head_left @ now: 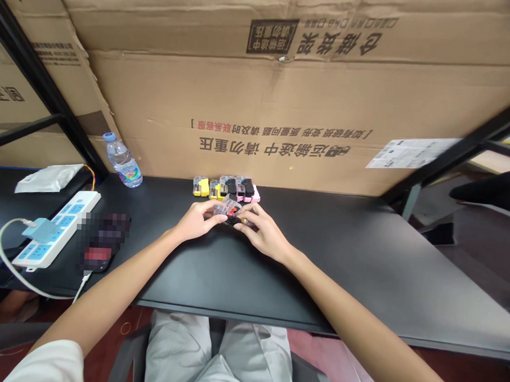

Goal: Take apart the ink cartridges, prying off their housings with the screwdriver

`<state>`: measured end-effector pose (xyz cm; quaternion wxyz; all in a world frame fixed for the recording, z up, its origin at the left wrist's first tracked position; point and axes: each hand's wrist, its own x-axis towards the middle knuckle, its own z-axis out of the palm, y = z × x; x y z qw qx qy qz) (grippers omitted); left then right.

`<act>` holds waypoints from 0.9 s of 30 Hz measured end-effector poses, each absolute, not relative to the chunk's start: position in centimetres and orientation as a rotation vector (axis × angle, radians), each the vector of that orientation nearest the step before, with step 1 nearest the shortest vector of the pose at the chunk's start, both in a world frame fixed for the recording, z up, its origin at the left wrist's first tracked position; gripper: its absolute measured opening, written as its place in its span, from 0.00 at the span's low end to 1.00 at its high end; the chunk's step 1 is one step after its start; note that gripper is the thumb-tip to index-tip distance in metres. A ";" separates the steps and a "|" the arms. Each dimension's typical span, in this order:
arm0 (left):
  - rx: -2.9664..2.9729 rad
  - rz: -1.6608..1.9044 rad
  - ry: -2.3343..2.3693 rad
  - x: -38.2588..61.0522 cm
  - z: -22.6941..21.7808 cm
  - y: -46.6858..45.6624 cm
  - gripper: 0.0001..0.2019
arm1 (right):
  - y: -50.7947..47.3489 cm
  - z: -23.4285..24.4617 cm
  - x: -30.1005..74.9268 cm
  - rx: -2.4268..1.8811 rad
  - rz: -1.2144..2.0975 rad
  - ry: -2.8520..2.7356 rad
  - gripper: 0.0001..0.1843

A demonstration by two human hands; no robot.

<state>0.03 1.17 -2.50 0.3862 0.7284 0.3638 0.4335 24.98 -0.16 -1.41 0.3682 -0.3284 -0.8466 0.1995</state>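
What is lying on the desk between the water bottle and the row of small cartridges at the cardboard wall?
Nothing: the head view shows bare black desk between the water bottle and the row of cartridges.

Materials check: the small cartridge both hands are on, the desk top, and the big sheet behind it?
Cartridge: looks like clear plastic with a black and red part; see-through, glossy. Left hand and right hand both pinch it. Desk top: matte black, likely laminate or coated board; metal can't be ruled out. Sheet behind: brown corrugated cardboard, creased, printed.

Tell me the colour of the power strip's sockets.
Light blue sockets on a white power strip, left on the table; seen in the head view.
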 end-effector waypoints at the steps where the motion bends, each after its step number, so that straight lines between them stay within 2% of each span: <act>1: 1.865 1.110 0.930 0.0 -2.5 1.2 0.19 | -0.2 -1.4 25.0 -0.842 0.516 -2.172 0.06; 6: 1.876 1.095 0.921 -0.1 -2.4 1.1 0.20 | -0.2 -1.4 25.0 -0.840 0.566 -2.184 0.06; 13: 1.952 1.094 0.903 0.2 -1.4 0.5 0.17 | -0.5 -0.7 25.0 -0.860 0.649 -2.085 0.11; 20: 1.944 1.066 0.904 0.3 -0.9 0.1 0.16 | -0.2 -0.5 25.1 -0.930 0.915 -1.861 0.16; 27: 1.882 1.015 0.836 0.4 -1.0 0.0 0.17 | -0.4 -0.1 25.1 -1.005 0.822 -2.019 0.18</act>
